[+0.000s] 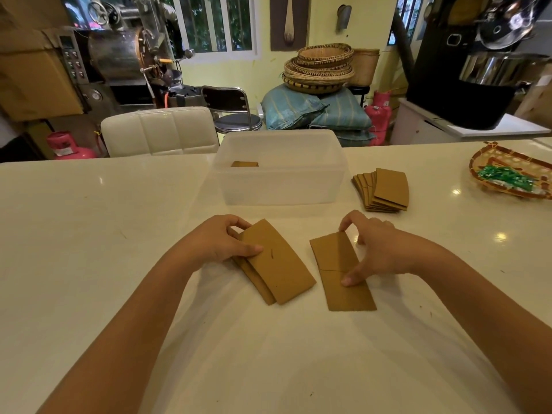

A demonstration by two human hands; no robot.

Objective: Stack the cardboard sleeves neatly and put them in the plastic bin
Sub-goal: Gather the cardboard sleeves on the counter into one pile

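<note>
Near worktop [89,234], before bin [280,186]: left hand [215,243] pinching two skewed sleeves [277,264]; right hand [376,249] spread, fingertips pressing a lone sleeve [340,273] flat. Fanned pile [382,189] right of bin. Advice to myself: square edges first, then merge.

1. The plastic bin [280,186] stands mid-bench [89,222], a few sleeves [244,164] inside it.
2. A fanned sleeve pile [383,189] lies just right of the bin.
3. Nearer the person, a small stack [276,262] lies left under the left hand [218,240].
4. A single sleeve [340,273] lies right under the right hand [376,249].
5. A woven tray [507,171] sits far right.
</note>
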